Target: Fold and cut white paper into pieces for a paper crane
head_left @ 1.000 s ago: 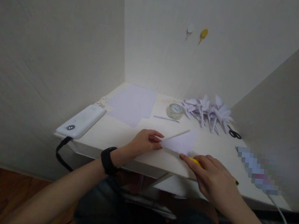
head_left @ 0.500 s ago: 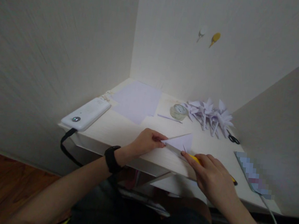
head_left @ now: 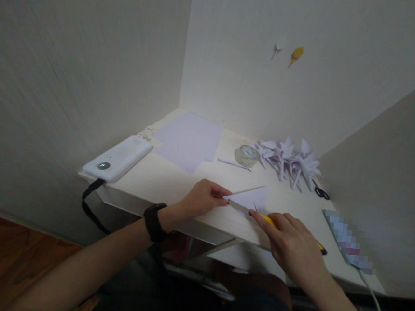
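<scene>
Left hand [head_left: 200,199] fingers pinched on left corner of folded paper triangle [head_left: 249,198], near front edge of table [head_left: 161,180]. Right hand [head_left: 292,245] at 4 o'clock of it, fingers clamped on yellow utility knife [head_left: 272,222], blade in fold. Judged: slit partly run, rest of fold uncut. Folded paper cranes [head_left: 290,160] piled at 1 o'clock, tape roll [head_left: 246,155] at 12, spare sheets [head_left: 190,139] at 11
</scene>
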The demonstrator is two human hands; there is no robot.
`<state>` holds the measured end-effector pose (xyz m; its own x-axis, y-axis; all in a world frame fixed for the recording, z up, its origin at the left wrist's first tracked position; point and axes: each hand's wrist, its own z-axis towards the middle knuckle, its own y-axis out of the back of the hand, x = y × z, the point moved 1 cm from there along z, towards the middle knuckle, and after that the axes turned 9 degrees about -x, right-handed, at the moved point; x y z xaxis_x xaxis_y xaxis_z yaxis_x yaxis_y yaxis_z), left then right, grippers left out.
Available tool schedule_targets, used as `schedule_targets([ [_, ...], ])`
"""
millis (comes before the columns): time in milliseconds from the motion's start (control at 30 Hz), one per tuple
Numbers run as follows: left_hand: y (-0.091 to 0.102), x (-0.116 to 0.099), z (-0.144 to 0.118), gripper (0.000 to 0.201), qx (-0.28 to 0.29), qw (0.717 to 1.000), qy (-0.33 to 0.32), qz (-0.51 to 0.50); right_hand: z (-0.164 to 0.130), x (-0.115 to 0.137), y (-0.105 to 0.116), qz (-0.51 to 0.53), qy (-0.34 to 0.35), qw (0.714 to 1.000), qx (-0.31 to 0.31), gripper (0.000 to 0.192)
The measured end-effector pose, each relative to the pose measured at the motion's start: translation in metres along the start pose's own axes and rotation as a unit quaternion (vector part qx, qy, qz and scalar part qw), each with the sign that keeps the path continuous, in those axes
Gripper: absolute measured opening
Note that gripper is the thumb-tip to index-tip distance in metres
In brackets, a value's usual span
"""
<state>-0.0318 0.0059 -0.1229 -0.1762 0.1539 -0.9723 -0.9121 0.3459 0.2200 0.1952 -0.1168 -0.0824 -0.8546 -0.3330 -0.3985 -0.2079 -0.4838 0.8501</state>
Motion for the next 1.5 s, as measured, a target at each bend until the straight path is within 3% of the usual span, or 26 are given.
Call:
schedule_targets([
  [767,0.001,0.001,-0.003,0.033,0.0,0.998,-0.024,0.052,0.004,0.0,0.003,-0.009,0.008,1.0,0.014,0.06],
  [1033,-0.001,0.001,-0.003,0.032,0.002,0.995,-0.041,0.088,0.014,0.004,0.02,-0.075,0.024,0.996,0.031,0.063],
  [1267,-0.002,0.001,-0.004,0.03,-0.002,0.991,-0.063,0.114,0.02,0.0,0.026,-0.039,0.03,0.998,0.047,0.064],
  [1500,-0.002,-0.005,-0.008,0.03,-0.01,0.986,-0.07,0.151,0.026,0.004,0.031,-0.081,0.043,0.995,0.046,0.062],
])
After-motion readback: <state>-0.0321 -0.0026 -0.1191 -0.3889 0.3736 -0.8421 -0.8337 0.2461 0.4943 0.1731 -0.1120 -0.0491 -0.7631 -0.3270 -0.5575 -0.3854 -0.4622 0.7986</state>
